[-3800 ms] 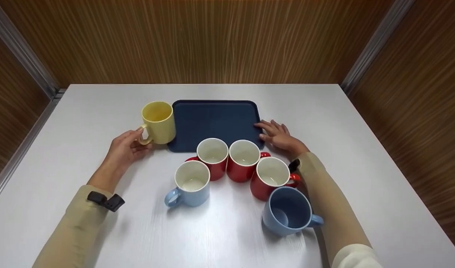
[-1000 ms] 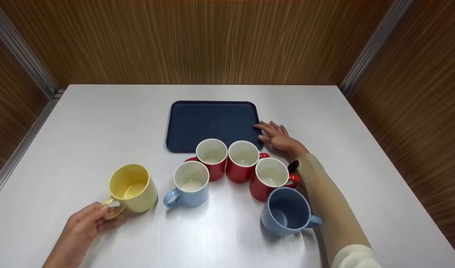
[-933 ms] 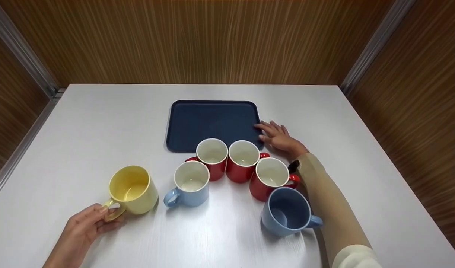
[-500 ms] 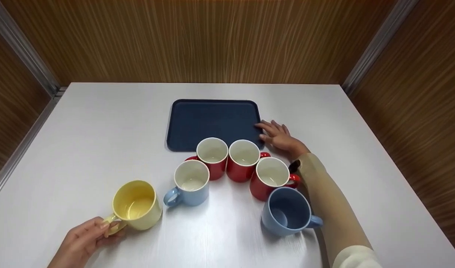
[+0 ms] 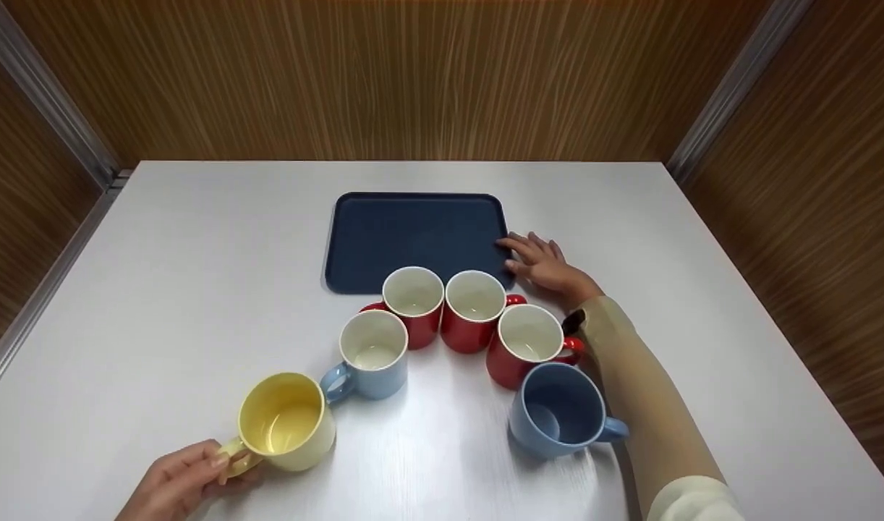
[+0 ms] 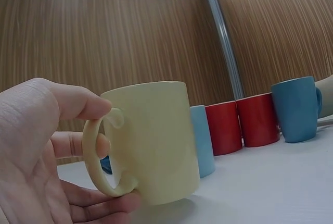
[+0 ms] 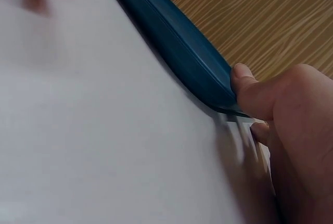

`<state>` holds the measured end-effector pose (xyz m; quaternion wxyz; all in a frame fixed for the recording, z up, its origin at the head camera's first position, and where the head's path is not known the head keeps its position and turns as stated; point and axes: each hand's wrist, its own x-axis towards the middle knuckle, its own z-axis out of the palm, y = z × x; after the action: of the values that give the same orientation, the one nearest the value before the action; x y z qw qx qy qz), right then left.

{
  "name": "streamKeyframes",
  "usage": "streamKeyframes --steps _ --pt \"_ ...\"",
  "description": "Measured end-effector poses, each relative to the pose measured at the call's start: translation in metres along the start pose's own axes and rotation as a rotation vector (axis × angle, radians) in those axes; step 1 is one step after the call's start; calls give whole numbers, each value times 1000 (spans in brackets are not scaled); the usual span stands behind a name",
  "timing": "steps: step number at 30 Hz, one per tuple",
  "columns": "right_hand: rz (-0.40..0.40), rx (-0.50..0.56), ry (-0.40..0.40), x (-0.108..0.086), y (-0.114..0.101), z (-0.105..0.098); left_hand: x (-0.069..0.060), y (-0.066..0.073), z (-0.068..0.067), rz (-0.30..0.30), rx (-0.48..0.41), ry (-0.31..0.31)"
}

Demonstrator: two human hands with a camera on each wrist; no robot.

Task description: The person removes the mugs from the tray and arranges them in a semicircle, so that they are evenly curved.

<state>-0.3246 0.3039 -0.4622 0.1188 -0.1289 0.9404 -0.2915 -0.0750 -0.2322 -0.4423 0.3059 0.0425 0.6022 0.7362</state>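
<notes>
My left hand (image 5: 185, 481) pinches the handle of a yellow mug (image 5: 297, 452) near the front left of the table. In the left wrist view, thumb and fingers wrap that handle, and the yellow mug (image 6: 156, 146) is roughly upright. Its far side is right by the handle of a light blue mug (image 5: 377, 380); whether they touch I cannot tell. Far right, my right hand (image 5: 547, 269) rests its spread fingers on the right edge of a dark blue tray (image 5: 420, 235). The right wrist view has the thumb (image 7: 244, 81) against the tray rim (image 7: 192, 62).
In an arc before the tray stand a left red mug (image 5: 424, 329), a middle red mug (image 5: 467, 336) and a right red mug (image 5: 507, 365), white inside. A blue mug (image 5: 550, 434) stands beside my right forearm. Wood-grain panels (image 5: 427, 79) enclose the white table (image 5: 196, 275).
My left hand has carried the yellow mug from the tray's left side toward the front, then rightward up to the light blue mug. The right hand and other mugs stay put.
</notes>
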Motion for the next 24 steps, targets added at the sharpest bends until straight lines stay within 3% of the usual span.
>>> streamKeyframes --steps 10,18,24 --pt "39 59 4 1 1 1 9 1 15 -68 53 -47" --pt "20 51 1 -1 1 1 20 1 26 -21 53 -134" --pt "19 46 -2 -1 1 2 29 2 32 -41 145 -71"
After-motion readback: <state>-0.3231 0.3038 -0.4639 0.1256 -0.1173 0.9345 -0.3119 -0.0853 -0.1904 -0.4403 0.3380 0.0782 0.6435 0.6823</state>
